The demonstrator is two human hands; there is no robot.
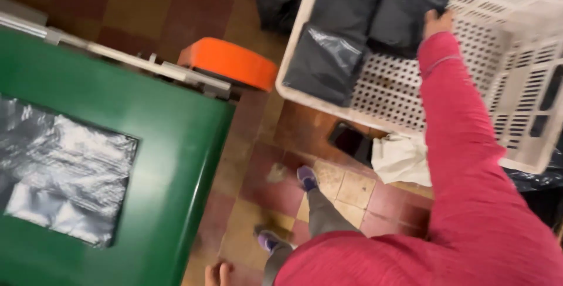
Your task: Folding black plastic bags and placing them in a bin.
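A white plastic crate (516,80) with perforated walls and floor is standing at the far right, and three dark grey packets of soft, shiny plastic film (343,34) are lying in its left part, close together and touching each other. The right hand (437,22), coming out of a long pink knitted sleeve (463,122), is reaching into the crate and is resting on the rightmost grey packet (402,13); the fingers are curling over its edge, but I cannot tell if they are really gripping it. The left hand (218,274) is hanging low at the near edge, just beside the green, smooth, rounded machine top (170,145) on the left; only a few fingertips are showing, so its opening is not clear. A crinkled silver-grey film sheet (58,174) is lying on this green surface. An orange rounded lid (231,63) is sitting beyond it, on the tiled floor (264,168) of red and yellow squares.
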